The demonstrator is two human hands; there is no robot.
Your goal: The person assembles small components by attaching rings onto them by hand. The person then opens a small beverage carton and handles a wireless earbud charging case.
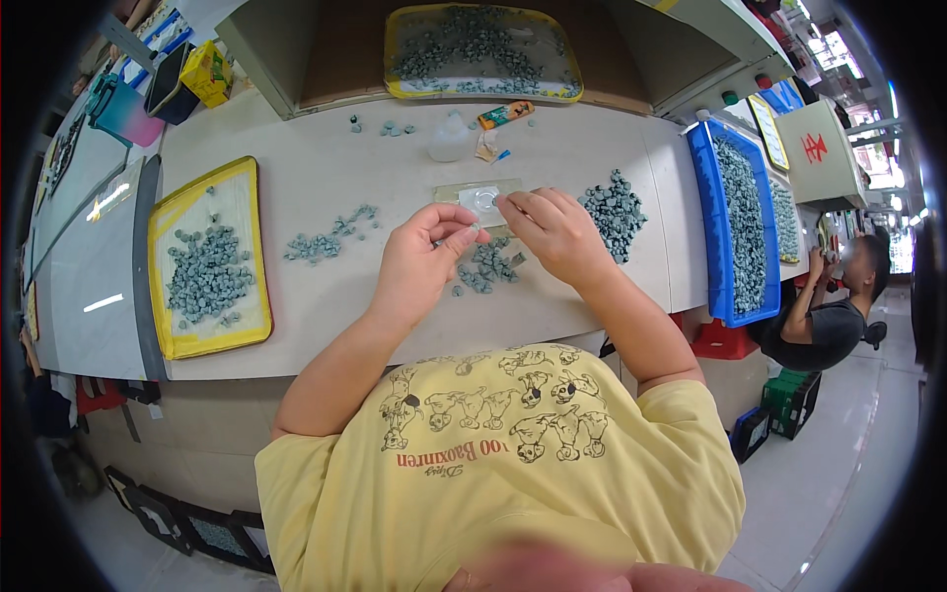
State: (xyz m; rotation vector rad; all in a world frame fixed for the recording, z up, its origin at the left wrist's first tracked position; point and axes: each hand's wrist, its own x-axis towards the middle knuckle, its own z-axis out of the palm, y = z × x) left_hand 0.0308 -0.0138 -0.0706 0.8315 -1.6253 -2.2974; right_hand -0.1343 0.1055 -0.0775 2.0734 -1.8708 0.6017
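Yellow-rimmed tray [263, 259] at far left carries grey-green pieces [207, 274]. Your left hand [426, 253] pinches a small pale piece [476, 227] near the clear disc [483, 200]; your right hand's [558, 232] fingertips bunch narrowly beside it, their hold impossible to tell. Farther right stands a blue crate [712, 217].

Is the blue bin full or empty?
Not empty: grey-green pieces spread across the blue bin from end to end. How deep, I can't tell.

a yellow box [206, 75] stands beside a dark bin [169, 83], upper left
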